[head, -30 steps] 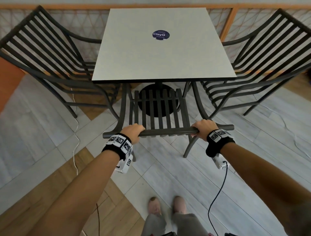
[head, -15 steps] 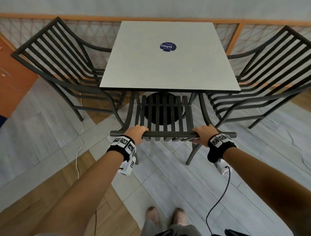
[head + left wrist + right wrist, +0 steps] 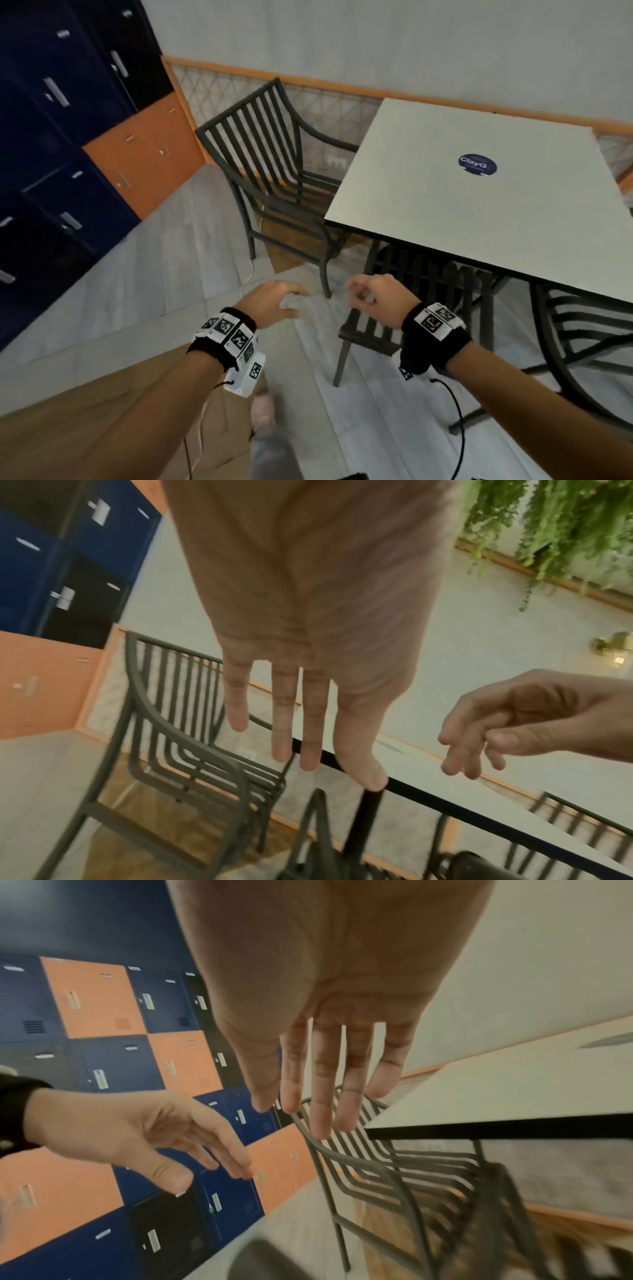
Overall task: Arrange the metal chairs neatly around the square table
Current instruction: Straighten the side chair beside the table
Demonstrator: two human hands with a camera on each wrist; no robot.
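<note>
Head view: I see left hand and right hand empty, fingers loose | near chair tucked under square table | side chair apparently just beside it.

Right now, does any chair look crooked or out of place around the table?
Nothing stands out. The dark slatted metal chair at the near side is tucked under the white square table; the left slatted metal armchair stands upright facing it. Both hands are free.

black wristbands w/ b&w marker tags
</note>
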